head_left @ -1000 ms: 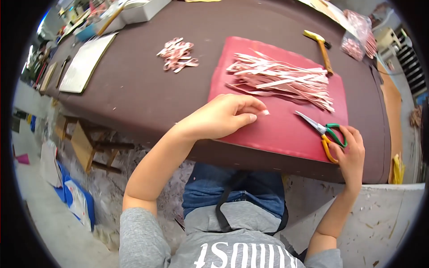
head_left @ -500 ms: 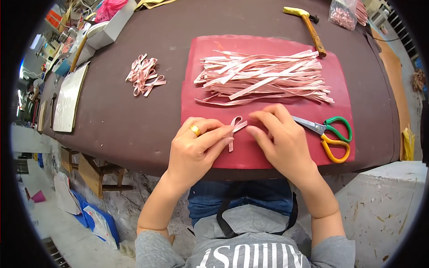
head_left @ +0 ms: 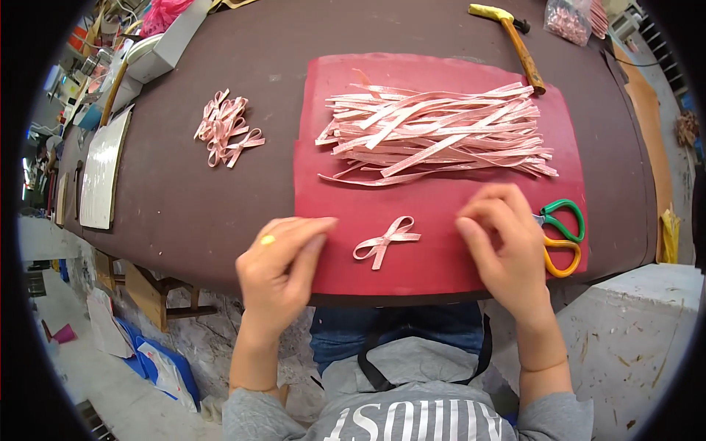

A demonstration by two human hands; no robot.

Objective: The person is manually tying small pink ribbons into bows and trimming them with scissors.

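A small pink ribbon bow (head_left: pixel 384 239), with two loops and two tails, lies by itself on the red mat (head_left: pixel 441 202). Left of it, my left hand (head_left: pixel 283 268), with a gold-coloured ring, hovers with thumb and fingers apart, holding nothing. On the other side my right hand (head_left: pixel 507 250) is also empty, its fingers curved and parted from the thumb. It partly covers the scissors (head_left: pixel 578 220), whose green and yellow handles show beyond it. A heap of long pink ribbon strips (head_left: pixel 441 132) lies across the mat farther away.
A pile of pink bows (head_left: pixel 224 125) rests on the dark table (head_left: pixel 184 198) at left. Beyond the strips lie a hammer (head_left: pixel 523 55) and a clear bag (head_left: pixel 566 22) of pink pieces. A pale board (head_left: pixel 107 173) and a white box (head_left: pixel 176 44) stand along the left side.
My left hand has let go of the bow, which now lies flat on the mat. Both hands have drawn apart, left hand leftward and right hand rightward, over the scissors.
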